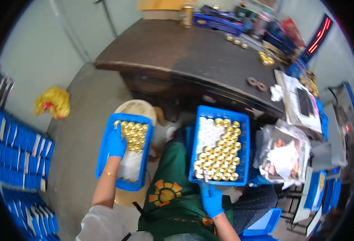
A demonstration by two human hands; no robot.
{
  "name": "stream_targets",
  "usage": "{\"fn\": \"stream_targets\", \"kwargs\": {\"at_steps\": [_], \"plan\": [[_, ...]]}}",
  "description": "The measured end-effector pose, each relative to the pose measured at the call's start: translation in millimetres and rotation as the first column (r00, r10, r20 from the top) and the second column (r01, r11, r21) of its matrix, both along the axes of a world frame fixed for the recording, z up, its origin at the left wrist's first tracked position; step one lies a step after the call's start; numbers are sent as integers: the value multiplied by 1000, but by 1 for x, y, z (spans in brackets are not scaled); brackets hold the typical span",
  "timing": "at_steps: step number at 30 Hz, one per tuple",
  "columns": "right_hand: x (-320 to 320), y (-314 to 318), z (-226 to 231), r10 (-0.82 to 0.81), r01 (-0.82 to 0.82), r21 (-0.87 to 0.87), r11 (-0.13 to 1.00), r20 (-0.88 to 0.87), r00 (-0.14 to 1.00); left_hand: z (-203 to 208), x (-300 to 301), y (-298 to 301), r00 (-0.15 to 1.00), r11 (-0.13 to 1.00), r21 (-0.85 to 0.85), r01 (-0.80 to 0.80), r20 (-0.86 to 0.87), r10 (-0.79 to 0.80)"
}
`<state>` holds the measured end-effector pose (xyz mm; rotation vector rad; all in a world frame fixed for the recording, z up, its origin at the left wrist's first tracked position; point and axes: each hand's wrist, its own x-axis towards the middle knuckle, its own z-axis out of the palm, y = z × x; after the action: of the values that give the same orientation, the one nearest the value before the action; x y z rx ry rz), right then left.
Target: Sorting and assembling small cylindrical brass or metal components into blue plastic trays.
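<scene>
My left hand, in a blue glove, reaches over the left blue tray. Its fingertips come together at a small round gold metal part at the tray's far left corner, beside rows of similar parts. White lining shows in the tray's nearer half. My right hand, also gloved in blue, is closed around a slim grey metal tool, perhaps tweezers. The tool's tip meets the near edge of the right blue tray, where many gold parts stand in rows on white lining.
Beneath the left tray is a round stool. Ahead stands a dark table with loose gold parts and dark rings. A plastic-lined box sits at right, blue bins at left, a yellow bag on the floor.
</scene>
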<state>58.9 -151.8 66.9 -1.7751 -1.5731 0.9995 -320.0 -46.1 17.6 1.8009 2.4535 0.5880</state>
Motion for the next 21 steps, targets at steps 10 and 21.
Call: {"fn": "stream_targets", "kwargs": {"at_steps": [10, 21], "plan": [[12, -11, 6, 24, -11, 121, 993, -101, 995, -52, 318, 92, 623, 619, -81, 781, 176, -762], [58, -6, 4, -234, 235, -25, 972, -264, 936, -42, 324, 80, 318, 800, 16, 600, 913, -257]]}}
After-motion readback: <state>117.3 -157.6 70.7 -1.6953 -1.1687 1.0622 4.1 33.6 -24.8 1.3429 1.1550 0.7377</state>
